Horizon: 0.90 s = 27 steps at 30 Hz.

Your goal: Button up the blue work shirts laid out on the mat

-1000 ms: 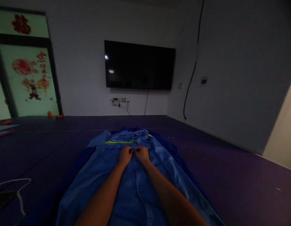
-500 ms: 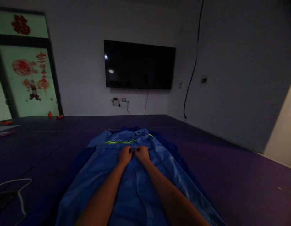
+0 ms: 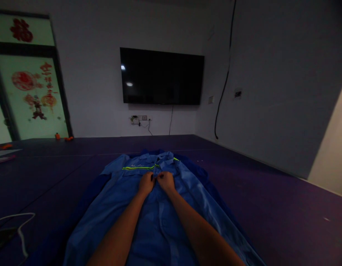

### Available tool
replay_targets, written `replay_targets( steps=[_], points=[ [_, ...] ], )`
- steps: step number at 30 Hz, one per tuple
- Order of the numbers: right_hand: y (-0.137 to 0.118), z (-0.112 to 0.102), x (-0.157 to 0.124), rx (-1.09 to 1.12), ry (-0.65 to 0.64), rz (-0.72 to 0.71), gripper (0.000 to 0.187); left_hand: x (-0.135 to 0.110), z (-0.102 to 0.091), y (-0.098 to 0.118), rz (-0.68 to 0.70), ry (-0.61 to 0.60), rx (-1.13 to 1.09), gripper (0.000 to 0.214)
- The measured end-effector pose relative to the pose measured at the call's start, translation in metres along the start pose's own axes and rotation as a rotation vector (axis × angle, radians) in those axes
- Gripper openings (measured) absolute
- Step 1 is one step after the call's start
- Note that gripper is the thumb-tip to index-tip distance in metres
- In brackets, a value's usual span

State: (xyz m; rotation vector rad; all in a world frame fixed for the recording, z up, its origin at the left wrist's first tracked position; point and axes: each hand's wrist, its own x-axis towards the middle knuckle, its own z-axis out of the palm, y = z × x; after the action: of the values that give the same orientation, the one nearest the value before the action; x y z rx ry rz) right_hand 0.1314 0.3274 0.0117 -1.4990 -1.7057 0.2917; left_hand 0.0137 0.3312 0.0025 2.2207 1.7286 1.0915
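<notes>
Wall television (image 3: 161,76); white cable (image 3: 14,223) on purple floor (image 3: 270,207).

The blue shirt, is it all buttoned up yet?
Not yet. The light blue work shirt with the yellow-green stripe lies spread flat on the dark purple floor mat. The left hand and right hand pinch its front at chest height. Whether lower buttons are closed is too dark to tell.

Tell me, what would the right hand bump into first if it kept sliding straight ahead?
Probably the yellow stripe and collar of the blue shirt under the right hand; depth is unclear.
</notes>
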Motion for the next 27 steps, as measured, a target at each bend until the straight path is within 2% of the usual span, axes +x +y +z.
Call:
replay_targets(
  steps=[17,22,27],
  points=[
    [0.004,0.0019,0.0024,0.034,-0.067,-0.08,0.021,-0.0002,0.0002,-0.0043,0.06,-0.002,-0.1,0.031],
    [0.0028,0.002,0.0016,0.034,-0.053,-0.084,0.021,-0.0005,-0.0009,-0.0023,0.032,-0.002,-0.108,0.034],
    [0.0009,0.0017,0.0007,0.04,-0.047,-0.056,0.021,0.0007,-0.0001,-0.0016,-0.001,0.03,-0.084,0.027]
  ],
)
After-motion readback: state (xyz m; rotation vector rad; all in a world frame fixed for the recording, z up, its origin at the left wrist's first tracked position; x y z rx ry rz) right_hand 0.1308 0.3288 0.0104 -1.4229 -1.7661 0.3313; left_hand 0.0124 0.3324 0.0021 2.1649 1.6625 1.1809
